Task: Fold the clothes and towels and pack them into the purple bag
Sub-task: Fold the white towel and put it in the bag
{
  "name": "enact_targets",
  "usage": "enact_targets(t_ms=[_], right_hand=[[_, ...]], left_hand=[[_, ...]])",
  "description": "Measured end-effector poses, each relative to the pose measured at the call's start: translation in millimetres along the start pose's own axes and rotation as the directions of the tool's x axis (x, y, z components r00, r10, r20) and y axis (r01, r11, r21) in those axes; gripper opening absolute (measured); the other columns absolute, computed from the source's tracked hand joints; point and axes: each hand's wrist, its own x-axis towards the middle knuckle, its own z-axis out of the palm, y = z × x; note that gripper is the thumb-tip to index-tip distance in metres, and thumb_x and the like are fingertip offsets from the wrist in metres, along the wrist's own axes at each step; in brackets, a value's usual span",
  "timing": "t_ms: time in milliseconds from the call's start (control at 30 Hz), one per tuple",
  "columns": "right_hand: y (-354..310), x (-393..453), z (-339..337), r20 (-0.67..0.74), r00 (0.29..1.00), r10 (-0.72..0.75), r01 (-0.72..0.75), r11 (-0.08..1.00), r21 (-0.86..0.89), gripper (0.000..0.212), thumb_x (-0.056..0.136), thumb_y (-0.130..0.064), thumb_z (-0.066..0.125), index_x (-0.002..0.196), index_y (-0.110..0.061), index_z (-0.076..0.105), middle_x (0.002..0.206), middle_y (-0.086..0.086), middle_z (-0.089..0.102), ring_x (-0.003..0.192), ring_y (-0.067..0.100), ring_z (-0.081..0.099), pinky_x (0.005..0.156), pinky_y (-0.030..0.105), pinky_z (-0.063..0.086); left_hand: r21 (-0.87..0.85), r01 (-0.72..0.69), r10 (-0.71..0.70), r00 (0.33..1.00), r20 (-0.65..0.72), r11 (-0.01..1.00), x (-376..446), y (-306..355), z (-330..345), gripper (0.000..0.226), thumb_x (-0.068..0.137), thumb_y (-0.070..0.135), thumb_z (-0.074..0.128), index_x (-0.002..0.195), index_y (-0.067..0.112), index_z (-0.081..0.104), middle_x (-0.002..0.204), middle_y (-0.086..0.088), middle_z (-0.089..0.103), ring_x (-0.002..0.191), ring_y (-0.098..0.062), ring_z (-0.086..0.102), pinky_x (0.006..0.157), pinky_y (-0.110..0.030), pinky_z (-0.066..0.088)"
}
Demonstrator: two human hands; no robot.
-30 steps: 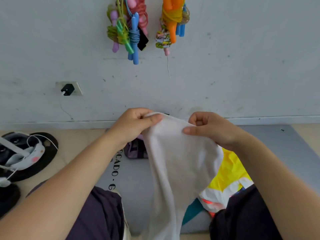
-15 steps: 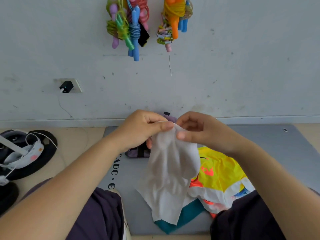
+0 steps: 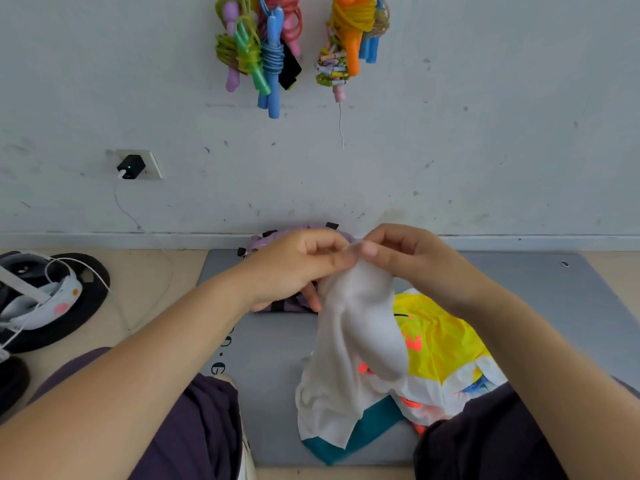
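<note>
Change since the earlier frames: the two hands have drawn together at frame centre, and the soft white cloth garment, held spread wide a second ago, now hangs gathered in a narrow drape.

Item, left hand: centre of frame, thumb and fingers curled, pinching the top edge of the white garment. Grip clamped on the cloth.

Item, right hand: just right of centre, thumb and forefinger pinching the same top edge, nearly touching the left hand. Grip likewise clamped on the cloth.

Item, white garment: hangs from both pinches; its lower end rests on the pile below, lower centre of frame.

Item, crumpled pile of yellow, white, orange and teal clothes: lower right of centre, on the flat grey floor mat. Unfolded.

Item, soft purple bag with black straps: centre, at the far edge of the mat by the wall, mostly hidden behind the left hand. Contents cannot be told.

Progress, as a judgement: early. One garment is mid-fold; no folded piece is visible; the pile and all packing appear left to do.

Other: bundles of coloured skipping ropes on the wall, top centre; black plug in a wall socket, upper left.
</note>
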Motion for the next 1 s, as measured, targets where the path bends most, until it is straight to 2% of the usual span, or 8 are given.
enact_targets(t_ms=[167, 367, 533, 633, 700, 800, 933, 1000], right_hand=[[4.3, 5.4, 2.7, -0.166, 0.986, -0.031, 0.035, 0.999, 0.021, 0.031, 0.090, -0.030, 0.062, 0.078, -0.002, 0.061, 0.071, 0.014, 0.047, 0.069, 0.023, 0.041, 0.064, 0.041, 0.035], [5.8, 7.9, -37.3, -0.546, 0.836, -0.043, 0.041, 0.999, -0.016, 0.019, 0.089, -0.024, 0.068, 0.072, -0.016, 0.067, 0.062, -0.005, 0.053, 0.061, 0.009, 0.044, 0.060, 0.029, 0.036], [3.8, 0.2, -17.2, -0.218, 0.975, 0.048, -0.054, 0.998, -0.023, 0.014, 0.083, -0.022, 0.075, 0.096, -0.023, 0.071, 0.065, 0.025, 0.060, 0.065, 0.020, 0.049, 0.065, 0.036, 0.038], [3.2, -3.3, 4.9, 0.016, 0.997, 0.073, -0.073, 0.997, -0.036, 0.026, 0.085, -0.019, 0.073, 0.110, -0.024, 0.070, 0.050, 0.003, 0.038, 0.057, 0.015, 0.035, 0.053, 0.026, 0.031], [3.5, -2.9, 13.5, 0.063, 0.992, 0.109, -0.104, 0.992, -0.076, 0.016, 0.086, -0.022, 0.071, 0.099, -0.012, 0.071, 0.056, 0.005, 0.034, 0.058, 0.018, 0.030, 0.055, 0.028, 0.028], [5.4, 0.1, 4.4, -0.081, 0.986, 0.142, -0.147, 0.988, -0.055, 0.016, 0.087, -0.020, 0.071, 0.080, -0.007, 0.067, 0.067, 0.017, 0.055, 0.063, 0.019, 0.046, 0.060, 0.033, 0.040], [10.0, 6.0, -23.2, -0.385, 0.921, 0.058, -0.104, 0.990, -0.100, 0.015, 0.087, -0.023, 0.071, 0.073, -0.016, 0.070, 0.066, 0.011, 0.060, 0.064, 0.017, 0.049, 0.066, 0.035, 0.041], [14.6, 7.2, -32.7, -0.507, 0.861, 0.044, -0.105, 0.990, -0.092, 0.015, 0.087, -0.024, 0.071, 0.073, -0.019, 0.071, 0.065, 0.010, 0.060, 0.064, 0.015, 0.051, 0.067, 0.035, 0.043]], left_hand=[[0.076, 0.046, -0.043, 0.998, -0.036, 0.996, 3.7, -1.9, 1.1, 0.036, 0.085, 0.043, 0.067, 0.098, 0.010, 0.070, 0.073, -0.011, 0.051, 0.050, -0.020, 0.042, 0.043, -0.021, 0.039], [0.376, 0.140, -0.116, 0.989, -0.087, 0.916, 1.8, -2.8, -24.0, 0.024, 0.097, 0.034, 0.058, 0.088, 0.012, 0.063, 0.064, 0.006, 0.054, 0.051, -0.018, 0.045, 0.046, -0.025, 0.035], [0.381, -0.014, 0.085, 0.982, -0.170, 0.924, 3.8, 1.5, -15.1, 0.025, 0.098, 0.018, 0.058, 0.089, -0.005, 0.062, 0.063, 0.024, 0.061, 0.056, 0.006, 0.047, 0.059, -0.014, 0.036], [0.417, -0.077, 0.133, 0.985, -0.107, 0.906, 2.5, 2.6, -0.1, 0.021, 0.097, 0.021, 0.059, 0.083, 0.008, 0.066, 0.061, 0.026, 0.058, 0.055, 0.008, 0.046, 0.059, -0.011, 0.033], [0.388, -0.102, 0.147, 0.985, -0.089, 0.916, 0.7, 4.0, 4.9, 0.019, 0.097, 0.019, 0.060, 0.079, 0.016, 0.065, 0.062, 0.029, 0.060, 0.056, 0.010, 0.049, 0.059, -0.007, 0.034], [0.367, -0.089, 0.144, 0.982, -0.125, 0.926, -1.4, 7.4, -1.1, 0.023, 0.096, 0.022, 0.062, 0.080, 0.006, 0.065, 0.061, 0.029, 0.061, 0.052, 0.005, 0.045, 0.054, -0.010, 0.034], [0.461, 0.014, 0.073, 0.983, -0.171, 0.887, -1.7, 5.0, -24.5, 0.032, 0.093, 0.038, 0.064, 0.080, 0.009, 0.067, 0.066, -0.009, 0.060, 0.062, -0.012, 0.044, 0.062, -0.029, 0.033], [0.567, 0.061, 0.086, 0.970, -0.229, 0.821, -1.5, 2.0, -35.0, 0.032, 0.093, 0.038, 0.063, 0.075, 0.012, 0.065, 0.059, -0.001, 0.053, 0.056, -0.009, 0.040, 0.059, -0.029, 0.031]])
